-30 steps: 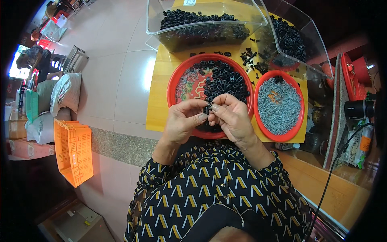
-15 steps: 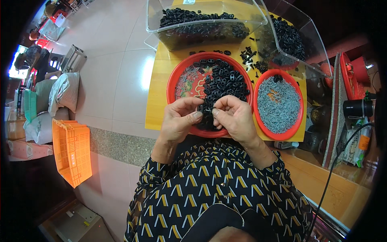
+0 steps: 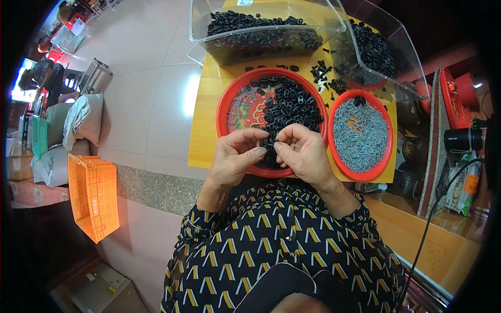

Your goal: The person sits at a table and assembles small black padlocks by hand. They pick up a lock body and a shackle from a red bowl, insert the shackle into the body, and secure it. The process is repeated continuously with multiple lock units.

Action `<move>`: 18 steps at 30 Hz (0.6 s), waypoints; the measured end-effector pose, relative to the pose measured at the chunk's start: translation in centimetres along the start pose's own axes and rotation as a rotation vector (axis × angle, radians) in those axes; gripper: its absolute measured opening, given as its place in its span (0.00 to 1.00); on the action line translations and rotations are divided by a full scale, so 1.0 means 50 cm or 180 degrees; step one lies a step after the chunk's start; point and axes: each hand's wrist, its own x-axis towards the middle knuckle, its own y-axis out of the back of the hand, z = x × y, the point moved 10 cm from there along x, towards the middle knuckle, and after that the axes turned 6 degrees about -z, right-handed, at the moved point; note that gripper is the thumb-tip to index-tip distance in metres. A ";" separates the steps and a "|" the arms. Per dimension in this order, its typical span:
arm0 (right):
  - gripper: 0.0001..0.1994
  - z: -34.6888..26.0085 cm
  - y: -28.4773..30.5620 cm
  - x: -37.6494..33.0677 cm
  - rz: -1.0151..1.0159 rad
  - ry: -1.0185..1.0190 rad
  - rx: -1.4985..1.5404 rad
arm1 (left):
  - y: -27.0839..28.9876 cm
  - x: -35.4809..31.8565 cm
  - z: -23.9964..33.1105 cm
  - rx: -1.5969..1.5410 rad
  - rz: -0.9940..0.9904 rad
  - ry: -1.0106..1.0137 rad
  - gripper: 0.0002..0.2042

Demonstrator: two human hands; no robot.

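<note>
Both my hands work close together over the near edge of a round red tray (image 3: 223, 107). Between thumb and forefinger, my left hand (image 3: 235, 156) holds a small black oval two-hole plastic piece, hard to separate from the dark pile behind it. My right hand (image 3: 307, 156) is pinched right beside it, its fingertips nearly meeting the left ones; whatever it grips is too small to name. Under the fingers lie many black two-hole pieces (image 3: 295, 101), heaped mostly on the tray's right side. Some small silvery screws (image 3: 240, 107) lie at its left.
Right of the tray, a smaller red tray (image 3: 365, 178) carries a heap of silvery screws (image 3: 360, 138). Clear plastic bins (image 3: 271, 28) of black parts stand behind on the yellow table (image 3: 201, 141). Loose black pieces (image 3: 322, 70) lie between. An orange crate (image 3: 96, 198) sits on the floor at left.
My left hand has shifted slightly right, bringing its fingertips and the black two-hole piece closer to my right hand. The right hand stays almost in place.
</note>
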 end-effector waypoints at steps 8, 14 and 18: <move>0.03 0.005 -0.008 0.000 -0.0052 -0.0134 0.0044 | -0.004 -0.005 -0.002 0.0268 0.0005 0.0007 0.15; 0.05 0.028 -0.016 0.011 -0.0489 -0.0192 0.0899 | 0.003 -0.007 -0.008 0.0481 0.0062 0.0081 0.14; 0.06 0.043 -0.023 0.017 -0.0737 -0.0138 0.1390 | -0.001 -0.008 -0.006 0.0606 -0.0005 -0.0014 0.13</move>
